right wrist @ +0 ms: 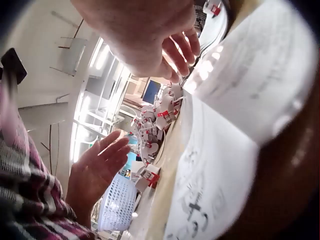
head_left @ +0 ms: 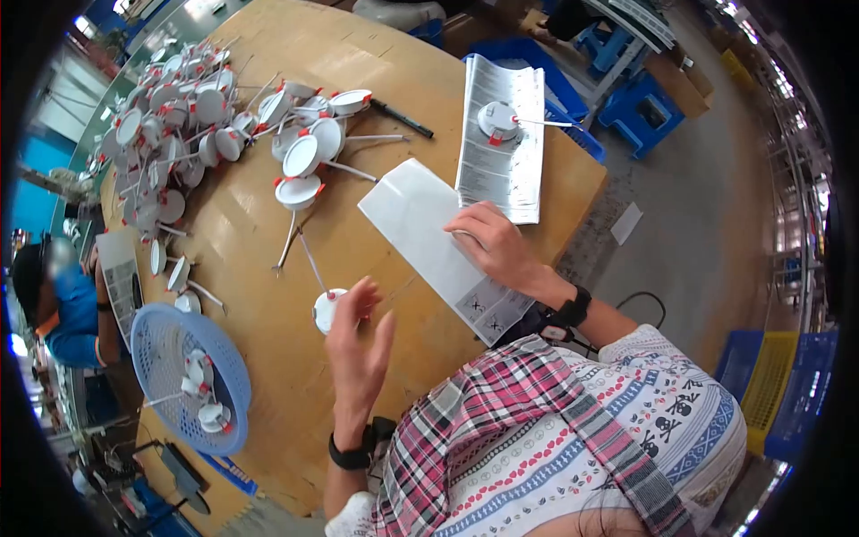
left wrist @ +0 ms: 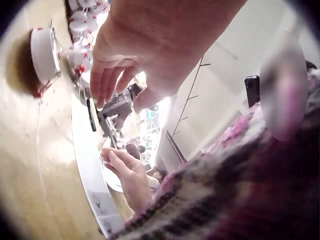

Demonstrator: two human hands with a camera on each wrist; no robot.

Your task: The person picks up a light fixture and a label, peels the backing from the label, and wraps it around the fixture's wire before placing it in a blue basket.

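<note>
My left hand (head_left: 356, 336) is held over the table with fingers spread and thumb apart, nothing in its grasp. Just beyond it lies a round white downlight (head_left: 326, 310) with a wire, partly covered by the fingers in the head view. A long white printed plastic sleeve (head_left: 416, 215) lies flat in front of me. My right hand (head_left: 490, 243) is at its right edge, fingers bent and thumb near them; I cannot tell whether they pinch the sleeve. Beyond that hand is a stack of printed sleeves (head_left: 501, 179), with another downlight (head_left: 497, 120) on top.
A large heap of downlights (head_left: 170, 125) covers the far left, with a smaller group (head_left: 301, 155) nearer. A black marker (head_left: 403, 118) lies beside that group. At left stands a blue basket (head_left: 234, 376) holding several downlights. Another person (head_left: 76, 304) sits across the table's left side.
</note>
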